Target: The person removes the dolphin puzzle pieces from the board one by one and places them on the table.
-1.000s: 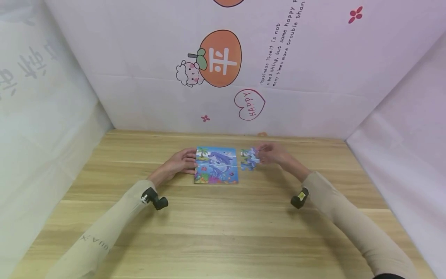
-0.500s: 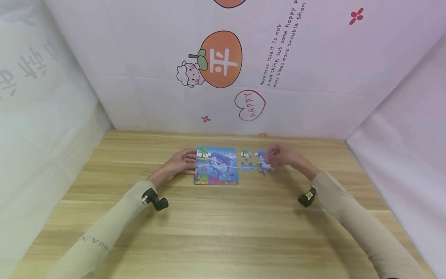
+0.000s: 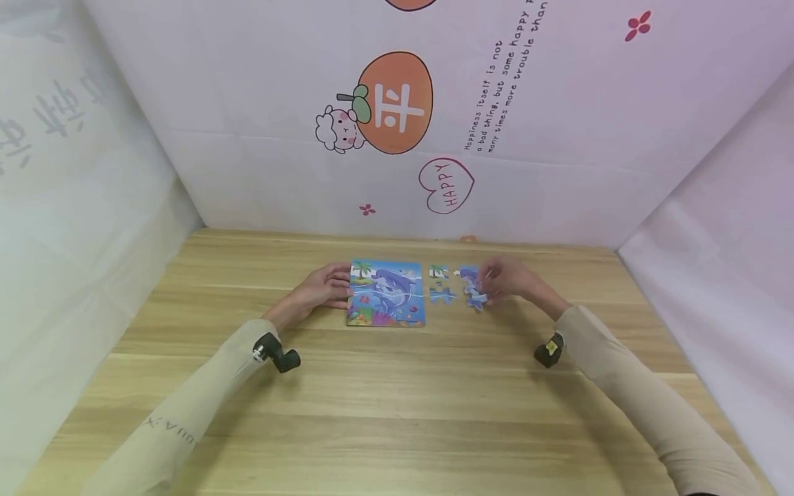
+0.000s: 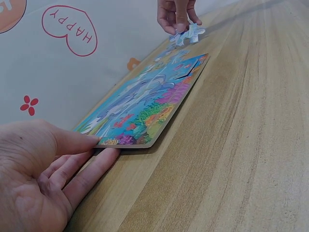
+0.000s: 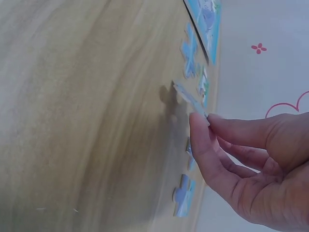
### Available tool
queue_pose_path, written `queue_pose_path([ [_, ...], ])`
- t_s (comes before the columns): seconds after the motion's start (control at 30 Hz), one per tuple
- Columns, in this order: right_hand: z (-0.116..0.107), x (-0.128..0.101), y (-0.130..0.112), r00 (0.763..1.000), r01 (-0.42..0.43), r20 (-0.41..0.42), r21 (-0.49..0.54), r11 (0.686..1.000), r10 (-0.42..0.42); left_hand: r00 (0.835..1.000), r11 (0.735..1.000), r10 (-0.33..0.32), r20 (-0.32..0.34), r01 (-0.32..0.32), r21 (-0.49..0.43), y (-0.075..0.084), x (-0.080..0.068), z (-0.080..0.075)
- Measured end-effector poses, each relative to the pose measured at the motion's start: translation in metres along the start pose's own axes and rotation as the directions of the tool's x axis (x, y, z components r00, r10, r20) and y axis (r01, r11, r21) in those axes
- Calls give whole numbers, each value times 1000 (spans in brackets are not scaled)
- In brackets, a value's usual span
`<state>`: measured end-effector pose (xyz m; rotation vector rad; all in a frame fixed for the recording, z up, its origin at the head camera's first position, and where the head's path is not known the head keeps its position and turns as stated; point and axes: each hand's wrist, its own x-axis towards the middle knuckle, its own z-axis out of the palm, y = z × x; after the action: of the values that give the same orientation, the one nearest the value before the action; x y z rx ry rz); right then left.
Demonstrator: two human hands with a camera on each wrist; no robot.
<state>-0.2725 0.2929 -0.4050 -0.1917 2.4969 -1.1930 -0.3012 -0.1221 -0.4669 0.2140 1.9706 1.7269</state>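
right hand (image 3: 504, 275): thumb and forefinger pinching one puzzle piece (image 5: 190, 100), tilted, raised off the wood; fingertips cover one end of it.

left hand (image 3: 319, 286): thumb and forefinger gripping the left edge of the dolphin board (image 3: 386, 293); the other fingertips partly out of sight.

loose pieces (image 3: 442, 296): flat, right of the board; some masked by the right hand in the head view, their count hard to make out. knobbed outlines, blue and lilac print.

board: rectangular, lying flat, pale brown cut edge.

tabletop (image 3: 397, 399): streaked wood grain, running from the board's near edge toward the person; a narrow gap parts board and nearest pieces.
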Motion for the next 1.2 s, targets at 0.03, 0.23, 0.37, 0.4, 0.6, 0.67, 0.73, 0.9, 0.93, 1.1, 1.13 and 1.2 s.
queue_pose_path([
  [0.03,1,0,0,1000,2,-6,-5,1000,-2,1000,1000,0,-1,0,0,0,0,0],
  [0.23,7,3,3,999,21,-43,-56,998,-23,1000,1000,-4,-4,4,-2,0,1,0],
  [0.37,8,4,4,998,13,-57,-99,995,-19,1000,1000,-4,-5,4,2,0,2,1],
  [0.4,8,5,5,998,6,-60,-111,994,-13,1000,1000,-6,-6,6,0,0,2,1],
  [0.6,9,5,8,998,-37,-50,-103,994,32,1000,1000,2,-1,-2,0,1,2,1],
  [0.67,9,5,8,998,-52,-42,-100,994,48,1000,1000,-1,1,1,1,2,1,1],
  [0.73,9,6,8,997,-65,-40,-105,992,61,1000,1000,-7,-1,7,-2,2,0,1],
  [0.9,13,7,9,996,-65,-70,-146,987,55,1000,1000,-7,-1,7,4,1,-1,0],
  [0.93,13,6,10,996,-60,-76,-155,986,49,1000,1000,-6,1,6,5,0,-1,0],
  [1.1,16,6,13,995,-59,-85,-172,983,45,1000,1000,-5,5,5,3,0,0,1],
  [1.13,17,6,13,996,-60,-82,-166,984,47,1000,1000,-4,4,4,3,0,0,1],
  [1.2,17,5,13,996,-60,-76,-164,985,48,1000,1000,-5,0,5,5,0,0,1],
])
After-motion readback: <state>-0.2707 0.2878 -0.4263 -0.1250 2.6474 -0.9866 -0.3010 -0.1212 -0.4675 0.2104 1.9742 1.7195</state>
